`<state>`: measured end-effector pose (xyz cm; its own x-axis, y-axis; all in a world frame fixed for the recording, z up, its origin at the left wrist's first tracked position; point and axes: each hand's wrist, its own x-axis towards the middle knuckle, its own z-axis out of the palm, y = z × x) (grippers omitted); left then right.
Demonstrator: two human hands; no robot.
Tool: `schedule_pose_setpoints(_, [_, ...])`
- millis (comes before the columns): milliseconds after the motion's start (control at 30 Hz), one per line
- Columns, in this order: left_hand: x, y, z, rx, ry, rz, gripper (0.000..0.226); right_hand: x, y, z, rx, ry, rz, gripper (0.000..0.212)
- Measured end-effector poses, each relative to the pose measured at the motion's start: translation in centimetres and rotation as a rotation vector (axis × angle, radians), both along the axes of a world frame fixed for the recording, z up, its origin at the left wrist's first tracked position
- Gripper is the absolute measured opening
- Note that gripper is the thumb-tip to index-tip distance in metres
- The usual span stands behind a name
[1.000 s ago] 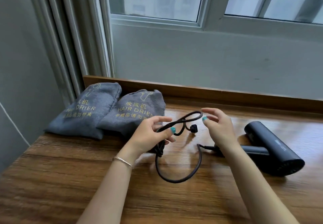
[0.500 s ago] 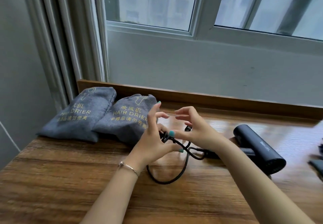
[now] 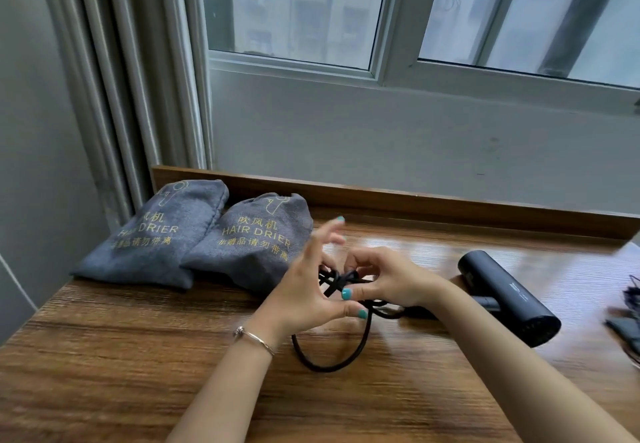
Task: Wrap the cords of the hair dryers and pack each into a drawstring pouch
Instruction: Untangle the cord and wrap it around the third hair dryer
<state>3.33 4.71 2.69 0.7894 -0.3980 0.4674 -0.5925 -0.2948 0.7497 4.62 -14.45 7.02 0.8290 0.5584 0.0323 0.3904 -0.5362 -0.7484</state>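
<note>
Left hand (image 3: 304, 290) and right hand (image 3: 388, 280) both pinching black cord (image 3: 332, 356) left of hair dryer (image 3: 509, 297), two filled pouches (image 3: 249, 242) farther left.

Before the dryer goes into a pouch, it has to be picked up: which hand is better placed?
Right. The right hand sits nearer the hair dryer; the left hand lies toward the packed pouches. Both hold the cord.
</note>
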Motion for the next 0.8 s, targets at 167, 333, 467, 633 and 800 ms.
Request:
schedule_pose_setpoints(167, [0.1,0.8,0.2,0.141,0.104,-0.013,0.082,-0.1,-0.3,-0.6,0.029,-0.071,-0.046,0.027])
schedule_pose_setpoints(333, [0.1,1.6,0.7,-0.034,0.264,-0.110,0.045,-0.4,-0.8,-0.4,0.124,-0.158,-0.162,0.026])
schedule_pose_setpoints(467, [0.0,1.6,1.1,-0.082,0.327,-0.131,0.037,-0.4,-0.6,0.0,0.127,-0.176,-0.176,0.029])
schedule_pose_setpoints(633, [0.3,1.8,1.6,-0.136,0.297,0.020,0.039,-0.6,-0.8,0.2,0.116,-0.132,-0.169,0.013])
schedule_pose_setpoints(800, [0.3,1.6,1.6,-0.186,0.347,0.028,0.033,-0.8,-0.7,0.2,0.206,-0.153,-0.254,0.013])
